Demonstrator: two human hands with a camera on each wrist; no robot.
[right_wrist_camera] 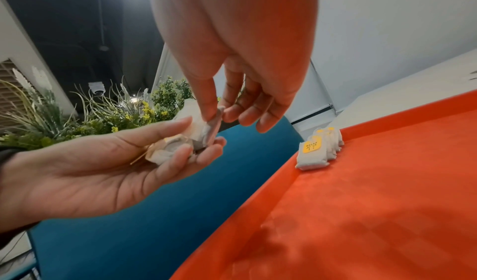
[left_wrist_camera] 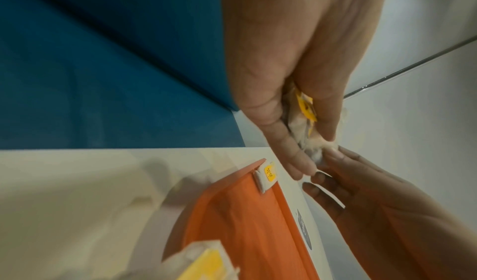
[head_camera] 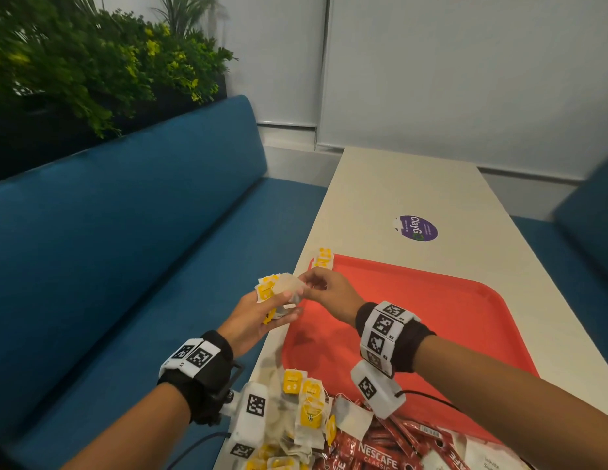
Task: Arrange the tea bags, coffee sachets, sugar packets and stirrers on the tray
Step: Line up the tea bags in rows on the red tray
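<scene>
My left hand (head_camera: pixel 262 312) (right_wrist_camera: pixel 165 151) hovers over the table's left edge and holds a bunch of white tea bags with yellow tags (head_camera: pixel 272 290) (left_wrist_camera: pixel 304 110) (right_wrist_camera: pixel 170 147). My right hand (head_camera: pixel 321 288) (right_wrist_camera: pixel 219 115) pinches one tea bag (head_camera: pixel 289 284) (right_wrist_camera: pixel 209 127) of that bunch between thumb and forefinger. A short row of tea bags (head_camera: pixel 323 257) (left_wrist_camera: pixel 267 177) (right_wrist_camera: pixel 316 151) stands in the far left corner of the red tray (head_camera: pixel 448 317) (left_wrist_camera: pixel 245 223) (right_wrist_camera: pixel 361 202). Loose tea bags (head_camera: pixel 306 412) and red Nescafe coffee sachets (head_camera: pixel 380 452) lie heaped at the near end.
The tray lies on a long white table (head_camera: pixel 397 191) with a purple round sticker (head_camera: pixel 416 227). A blue bench (head_camera: pixel 126 249) runs along the left, with green plants (head_camera: pixel 92 62) behind it. White sugar packets (head_camera: pixel 492 459) lie at the bottom right.
</scene>
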